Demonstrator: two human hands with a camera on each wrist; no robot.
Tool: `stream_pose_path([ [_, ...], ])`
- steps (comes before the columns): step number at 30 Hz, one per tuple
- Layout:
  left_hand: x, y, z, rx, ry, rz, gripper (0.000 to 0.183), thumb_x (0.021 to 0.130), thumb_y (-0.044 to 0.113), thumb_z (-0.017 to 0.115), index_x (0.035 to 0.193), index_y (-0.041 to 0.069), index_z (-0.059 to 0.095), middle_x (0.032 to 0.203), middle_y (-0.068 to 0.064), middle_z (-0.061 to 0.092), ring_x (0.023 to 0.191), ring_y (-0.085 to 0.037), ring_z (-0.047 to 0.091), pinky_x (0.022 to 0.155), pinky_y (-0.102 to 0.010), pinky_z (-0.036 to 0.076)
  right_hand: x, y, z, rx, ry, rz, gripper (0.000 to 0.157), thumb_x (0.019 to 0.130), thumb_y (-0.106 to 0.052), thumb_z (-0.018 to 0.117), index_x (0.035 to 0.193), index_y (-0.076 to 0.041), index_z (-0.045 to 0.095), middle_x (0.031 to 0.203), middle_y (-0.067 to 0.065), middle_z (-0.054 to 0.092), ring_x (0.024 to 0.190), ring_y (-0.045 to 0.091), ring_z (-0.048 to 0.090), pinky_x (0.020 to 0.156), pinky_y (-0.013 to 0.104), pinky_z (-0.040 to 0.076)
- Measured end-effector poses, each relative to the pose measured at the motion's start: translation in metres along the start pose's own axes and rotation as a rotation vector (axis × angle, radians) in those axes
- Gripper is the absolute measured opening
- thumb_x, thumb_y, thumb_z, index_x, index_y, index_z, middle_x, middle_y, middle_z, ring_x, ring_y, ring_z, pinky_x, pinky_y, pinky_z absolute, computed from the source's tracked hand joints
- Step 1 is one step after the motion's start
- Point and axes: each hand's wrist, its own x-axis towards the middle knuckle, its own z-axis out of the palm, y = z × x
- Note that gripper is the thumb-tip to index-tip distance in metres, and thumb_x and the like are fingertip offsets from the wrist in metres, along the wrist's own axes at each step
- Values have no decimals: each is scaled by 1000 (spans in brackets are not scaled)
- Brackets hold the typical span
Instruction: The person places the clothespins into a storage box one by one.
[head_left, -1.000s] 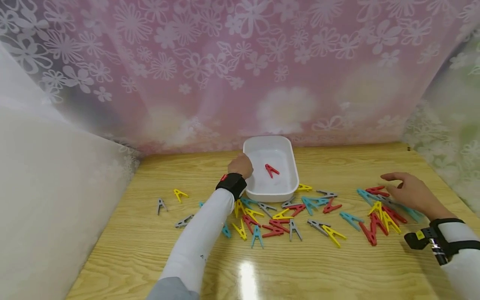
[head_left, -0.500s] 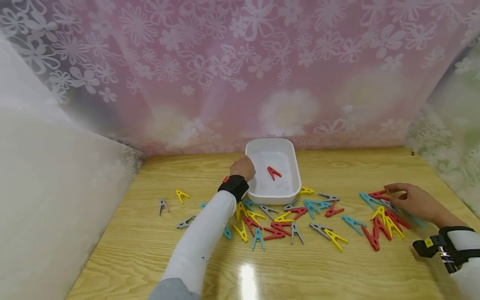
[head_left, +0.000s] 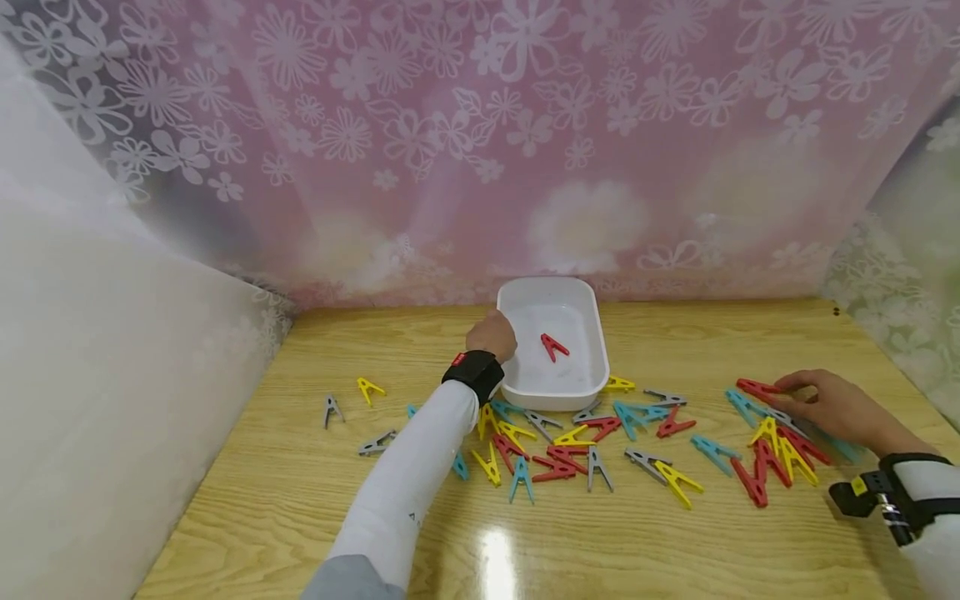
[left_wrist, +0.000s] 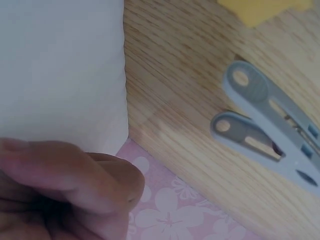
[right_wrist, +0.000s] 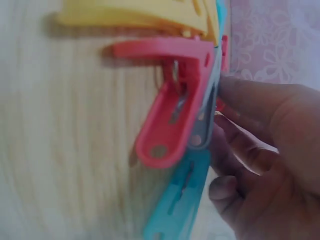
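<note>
My left hand (head_left: pixel 492 335) grips the left rim of a white plastic tub (head_left: pixel 600 367); its curled fingers lie against the tub's pale wall (left_wrist: pixel 60 75) in the left wrist view. One red clothespin (head_left: pixel 554 347) lies in the tub. On the right, my right hand (head_left: pixel 836 406) pinches the end of a red clothespin (head_left: pixel 756 388) at the far side of a loose heap. In the right wrist view the fingers mostly hide that clothespin behind a grey clothespin (right_wrist: pixel 197 140), with another red clothespin (right_wrist: pixel 162 135) and a blue clothespin (right_wrist: pixel 180 200) close by.
Several clothespins in blue, yellow, grey and red spread in front of the tub, among them a grey clothespin (head_left: pixel 598 468). A yellow clothespin (head_left: pixel 370 390) and a grey clothespin (head_left: pixel 332 410) lie at the left. A pink floral curtain (head_left: pixel 420 167) backs the wooden table (head_left: pixel 637 542).
My right hand has lowered to the red clothespin at the heap's far side, its fingers closing on it; that clothespin has turned slightly. The left hand stays at the tub's rim.
</note>
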Motion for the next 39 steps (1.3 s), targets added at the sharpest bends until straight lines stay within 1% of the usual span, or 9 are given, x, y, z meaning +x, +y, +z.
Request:
stream_pose_path([
  [4, -1, -1, -2, 5, -7, 6, 43, 98, 24, 53, 127, -6, 45, 85, -14, 64, 71, -24, 65, 60, -33, 52, -1, -8, -1, 5, 33, 54, 57, 96, -40, 57, 119, 12, 53, 112, 34, 55, 90, 44, 58, 67, 49, 50],
  [7, -2, -1, -2, 9, -9, 8, 44, 98, 24, 53, 128, -6, 44, 83, -14, 63, 70, -24, 64, 59, -33, 51, 2, -21, -1, 22, 92, 76, 59, 95, -45, 56, 119, 9, 53, 110, 33, 56, 85, 39, 60, 61, 43, 50],
  [10, -2, -2, -3, 18, -11, 0, 44, 98, 25, 53, 129, -6, 44, 82, -13, 63, 70, -24, 64, 60, -33, 51, 12, -45, 1, 48, 168, 53, 57, 94, -45, 57, 119, 5, 55, 107, 28, 59, 80, 32, 59, 57, 36, 47],
  [14, -1, 0, -4, 19, -4, -5, 42, 98, 25, 53, 126, -6, 46, 83, -14, 64, 71, -24, 65, 61, -34, 52, 32, -87, 6, 88, 251, -28, 51, 93, -45, 59, 119, 0, 58, 100, 20, 62, 74, 26, 56, 55, 34, 44],
  [20, 0, 3, -2, 24, -7, -7, 42, 98, 26, 53, 126, -5, 46, 81, -13, 64, 69, -23, 64, 60, -33, 52, 65, -146, 21, 151, 268, -137, 48, 91, -45, 62, 116, -4, 62, 87, 10, 60, 67, 22, 50, 50, 31, 40],
  [26, -1, 5, 1, 35, -21, -15, 45, 98, 28, 54, 128, -4, 44, 80, -12, 63, 68, -22, 64, 59, -32, 51, 88, -190, 41, 191, 221, -197, 44, 88, -43, 67, 113, -7, 65, 90, 7, 60, 70, 22, 48, 54, 30, 39],
  [30, -2, 6, 1, 25, -19, -24, 44, 97, 28, 55, 127, -3, 45, 79, -11, 63, 67, -21, 64, 57, -31, 50, 95, -206, 53, 204, 173, -212, 42, 87, -40, 70, 113, -8, 65, 88, 7, 59, 69, 22, 47, 53, 29, 39],
  [34, -3, 6, 0, 24, -19, -19, 45, 99, 27, 52, 131, -3, 43, 80, -12, 64, 68, -22, 64, 57, -31, 50, 98, -212, 59, 211, 139, -239, 45, 87, -39, 70, 117, -6, 65, 89, 8, 59, 70, 22, 47, 54, 30, 39],
  [39, -6, 2, -6, 25, 5, -10, 42, 100, 24, 50, 130, -5, 45, 84, -14, 66, 72, -24, 66, 62, -33, 53, 94, -208, 58, 204, 170, -250, 44, 92, -40, 63, 119, -5, 64, 90, 7, 58, 71, 21, 47, 55, 31, 39],
])
